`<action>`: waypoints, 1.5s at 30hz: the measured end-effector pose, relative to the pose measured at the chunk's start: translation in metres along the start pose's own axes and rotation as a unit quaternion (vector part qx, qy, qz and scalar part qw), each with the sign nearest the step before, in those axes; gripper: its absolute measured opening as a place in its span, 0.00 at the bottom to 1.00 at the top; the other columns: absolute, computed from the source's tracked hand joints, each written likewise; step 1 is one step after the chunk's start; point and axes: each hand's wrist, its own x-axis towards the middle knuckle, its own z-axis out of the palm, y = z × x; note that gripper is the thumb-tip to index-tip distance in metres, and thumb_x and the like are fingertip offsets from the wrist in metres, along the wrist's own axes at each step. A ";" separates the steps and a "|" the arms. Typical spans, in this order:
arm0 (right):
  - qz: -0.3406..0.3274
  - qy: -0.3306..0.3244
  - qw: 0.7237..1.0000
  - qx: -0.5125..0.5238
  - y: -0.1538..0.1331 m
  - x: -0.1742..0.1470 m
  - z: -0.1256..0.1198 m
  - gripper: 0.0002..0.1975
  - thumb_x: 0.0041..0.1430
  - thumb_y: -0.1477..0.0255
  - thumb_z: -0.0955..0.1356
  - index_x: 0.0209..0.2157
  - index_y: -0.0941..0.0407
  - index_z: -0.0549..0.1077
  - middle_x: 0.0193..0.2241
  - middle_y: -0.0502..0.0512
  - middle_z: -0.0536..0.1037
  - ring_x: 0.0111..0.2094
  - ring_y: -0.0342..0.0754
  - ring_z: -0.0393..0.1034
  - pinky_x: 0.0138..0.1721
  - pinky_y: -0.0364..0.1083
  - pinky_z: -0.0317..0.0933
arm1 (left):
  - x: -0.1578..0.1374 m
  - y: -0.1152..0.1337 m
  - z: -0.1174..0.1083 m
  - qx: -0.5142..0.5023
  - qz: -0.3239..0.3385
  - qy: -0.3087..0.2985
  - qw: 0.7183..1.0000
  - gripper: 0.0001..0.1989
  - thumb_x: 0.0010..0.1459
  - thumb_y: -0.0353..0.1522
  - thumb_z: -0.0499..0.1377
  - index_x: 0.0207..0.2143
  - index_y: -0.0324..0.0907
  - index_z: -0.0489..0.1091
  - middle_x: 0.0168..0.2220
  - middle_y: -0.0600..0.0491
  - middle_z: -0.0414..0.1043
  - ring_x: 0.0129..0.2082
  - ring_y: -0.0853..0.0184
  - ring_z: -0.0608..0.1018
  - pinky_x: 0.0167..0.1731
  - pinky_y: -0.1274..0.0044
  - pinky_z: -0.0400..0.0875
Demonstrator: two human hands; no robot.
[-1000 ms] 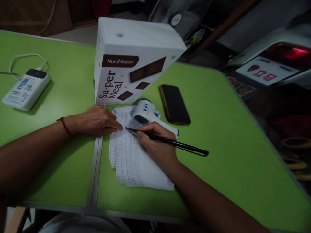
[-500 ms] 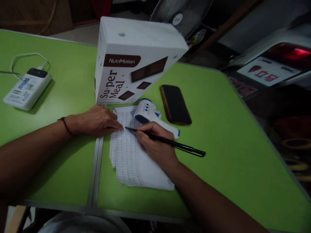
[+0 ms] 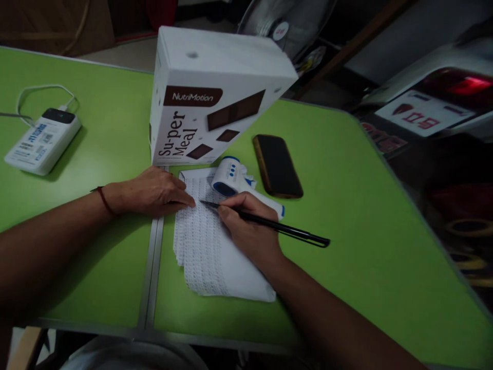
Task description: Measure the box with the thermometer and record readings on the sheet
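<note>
My right hand (image 3: 252, 228) is closed around a black pen (image 3: 285, 229), its tip on or just above the paper (image 3: 204, 246). Rows of small handwriting cover the left part of the sheet, which looks like a stack with curled edges; the lower right part is blank. My left hand (image 3: 157, 192) lies flat with its fingers stretched onto the upper left of the paper. A white and blue thermometer gun (image 3: 228, 177) rests on the top of the paper, its handle partly behind my right hand.
A white NutriMotion box (image 3: 192, 67) stands upright behind the paper. To its right lies a dark phone (image 3: 278, 165) in a brown case. A white power bank (image 3: 44, 141) with a cable sits on the left of the green table (image 3: 370, 246). Behind stands a fan (image 3: 287, 25).
My right hand and the pen have shifted very slightly to the right and up. My left hand, the paper and the other things on the table stay where they were.
</note>
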 end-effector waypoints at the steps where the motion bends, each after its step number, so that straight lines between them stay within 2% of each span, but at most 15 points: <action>1: 0.000 0.001 1.000 -0.002 0.000 0.000 0.000 0.04 0.45 0.70 0.67 0.20 0.53 0.71 0.16 0.47 0.73 0.19 0.42 0.63 0.23 0.44 0.62 | 0.000 0.000 0.000 0.001 0.001 0.000 1.000 0.12 0.68 0.32 0.54 0.43 0.42 0.79 0.31 0.52 0.79 0.28 0.69 0.77 0.25 0.76 0.61; 18: -0.008 0.003 1.000 -0.029 0.002 0.000 0.000 0.03 0.45 0.71 0.66 0.21 0.53 0.70 0.17 0.46 0.71 0.20 0.42 0.63 0.24 0.45 0.63 | 0.000 0.000 0.000 0.001 0.002 0.004 1.000 0.12 0.67 0.31 0.54 0.43 0.42 0.79 0.31 0.52 0.79 0.27 0.70 0.77 0.25 0.77 0.62; 37: 0.002 0.027 1.000 0.000 0.003 0.000 0.002 0.04 0.43 0.73 0.66 0.18 0.52 0.69 0.16 0.46 0.71 0.20 0.43 0.62 0.21 0.44 0.61 | 0.000 0.000 -0.001 -0.002 -0.004 0.006 1.000 0.12 0.67 0.31 0.55 0.44 0.42 0.79 0.31 0.52 0.80 0.28 0.70 0.78 0.25 0.77 0.62; 45: -0.004 0.004 1.000 -0.002 0.002 0.000 0.000 0.04 0.44 0.71 0.67 0.19 0.53 0.70 0.16 0.46 0.72 0.19 0.42 0.63 0.21 0.44 0.61 | -0.001 0.000 0.001 0.001 -0.005 -0.001 1.000 0.12 0.67 0.32 0.55 0.44 0.43 0.79 0.31 0.52 0.79 0.28 0.69 0.77 0.25 0.77 0.62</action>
